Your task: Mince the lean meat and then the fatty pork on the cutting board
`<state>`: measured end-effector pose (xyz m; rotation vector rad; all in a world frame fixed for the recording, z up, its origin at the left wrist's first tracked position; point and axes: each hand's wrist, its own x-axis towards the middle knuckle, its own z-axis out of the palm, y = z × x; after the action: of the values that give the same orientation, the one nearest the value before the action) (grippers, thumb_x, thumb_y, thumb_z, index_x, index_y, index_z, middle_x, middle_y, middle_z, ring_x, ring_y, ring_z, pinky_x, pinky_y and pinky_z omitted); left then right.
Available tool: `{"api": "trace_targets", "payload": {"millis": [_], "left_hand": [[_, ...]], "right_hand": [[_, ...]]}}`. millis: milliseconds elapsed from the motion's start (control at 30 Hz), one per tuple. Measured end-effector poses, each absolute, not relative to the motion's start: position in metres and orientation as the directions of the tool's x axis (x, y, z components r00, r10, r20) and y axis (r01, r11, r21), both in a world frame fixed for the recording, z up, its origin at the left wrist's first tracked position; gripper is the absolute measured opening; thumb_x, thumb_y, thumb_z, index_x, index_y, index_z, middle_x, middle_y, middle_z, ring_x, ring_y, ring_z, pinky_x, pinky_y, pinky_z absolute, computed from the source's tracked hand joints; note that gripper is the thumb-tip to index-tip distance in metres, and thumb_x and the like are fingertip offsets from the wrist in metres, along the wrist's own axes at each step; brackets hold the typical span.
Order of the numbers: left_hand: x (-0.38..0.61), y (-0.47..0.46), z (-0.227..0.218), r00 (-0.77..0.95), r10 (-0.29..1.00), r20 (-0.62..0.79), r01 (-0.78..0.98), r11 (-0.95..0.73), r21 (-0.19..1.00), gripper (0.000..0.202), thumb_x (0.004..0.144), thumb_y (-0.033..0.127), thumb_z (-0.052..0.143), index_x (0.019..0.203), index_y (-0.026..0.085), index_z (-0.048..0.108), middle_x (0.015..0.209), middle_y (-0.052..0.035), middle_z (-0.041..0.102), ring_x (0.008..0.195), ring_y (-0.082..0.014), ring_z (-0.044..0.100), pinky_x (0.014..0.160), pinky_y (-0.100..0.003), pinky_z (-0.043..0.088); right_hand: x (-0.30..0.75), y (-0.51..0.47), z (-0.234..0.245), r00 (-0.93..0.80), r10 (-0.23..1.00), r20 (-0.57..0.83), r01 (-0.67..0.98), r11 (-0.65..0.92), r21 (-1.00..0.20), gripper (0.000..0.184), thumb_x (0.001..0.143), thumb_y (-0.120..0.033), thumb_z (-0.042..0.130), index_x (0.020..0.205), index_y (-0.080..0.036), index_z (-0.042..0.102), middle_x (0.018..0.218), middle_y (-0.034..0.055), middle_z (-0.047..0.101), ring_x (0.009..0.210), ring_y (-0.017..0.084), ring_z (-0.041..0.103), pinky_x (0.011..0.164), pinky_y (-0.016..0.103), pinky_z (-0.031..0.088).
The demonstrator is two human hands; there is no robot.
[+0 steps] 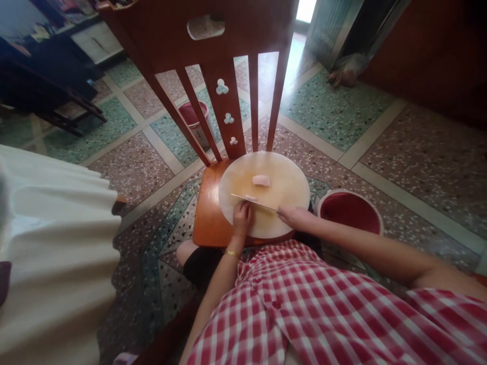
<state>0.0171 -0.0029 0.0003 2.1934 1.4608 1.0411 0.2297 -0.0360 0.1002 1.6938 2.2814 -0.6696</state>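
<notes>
Small pale piece (250,197), left hand (242,217) nearest
Just past those fingers, long side roughly along the knife (261,205); right hand (294,217) clamped on that, left's grip I can't tell.

I observed the right hand (293,217) gripping a knife (259,204) slanted over a round board (291,175) on a wooden chair (207,218), the left hand (241,216) close beside the blade, a pale piece (261,180) lying beyond, and a red-lined bucket (348,210) to the right.
</notes>
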Motion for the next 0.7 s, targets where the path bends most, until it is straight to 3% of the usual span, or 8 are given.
{"api": "trace_targets", "payload": {"millis": [200,500,700], "left_hand": [[0.018,-0.004,0.004,0.199,0.869,0.453,0.673,-0.458,0.581,0.020,0.085,0.025,0.047,0.098,0.016,0.059,0.102,-0.0111,0.055,0.098,-0.0199,0.051,0.087,-0.037,0.043],[0.015,-0.006,-0.001,0.179,0.840,0.512,0.649,-0.492,0.580,0.012,0.084,0.021,0.049,0.090,0.016,0.057,0.093,-0.0096,0.056,0.093,-0.0186,0.052,0.081,-0.034,0.045],[0.015,-0.005,-0.003,0.211,0.844,0.492,0.644,-0.499,0.580,0.011,0.083,0.020,0.049,0.089,0.017,0.058,0.091,-0.0088,0.057,0.093,-0.0189,0.052,0.081,-0.035,0.045]], "right_hand": [[0.254,-0.054,0.111,-0.235,0.867,-0.438,0.968,0.166,-0.190,0.023,0.091,-0.034,0.034,0.099,-0.019,0.049,0.092,0.0092,0.066,0.081,0.020,0.063,0.060,0.025,0.039],[0.242,-0.060,0.137,-0.310,0.846,-0.434,0.947,0.235,-0.219,0.023,0.091,-0.035,0.034,0.098,-0.019,0.049,0.088,0.0088,0.066,0.077,0.020,0.063,0.059,0.025,0.037],[0.216,-0.038,0.123,-0.309,0.832,-0.461,0.949,0.238,-0.206,0.027,0.092,-0.036,0.033,0.105,-0.018,0.048,0.092,0.0103,0.066,0.081,0.021,0.063,0.064,0.026,0.040]]}}
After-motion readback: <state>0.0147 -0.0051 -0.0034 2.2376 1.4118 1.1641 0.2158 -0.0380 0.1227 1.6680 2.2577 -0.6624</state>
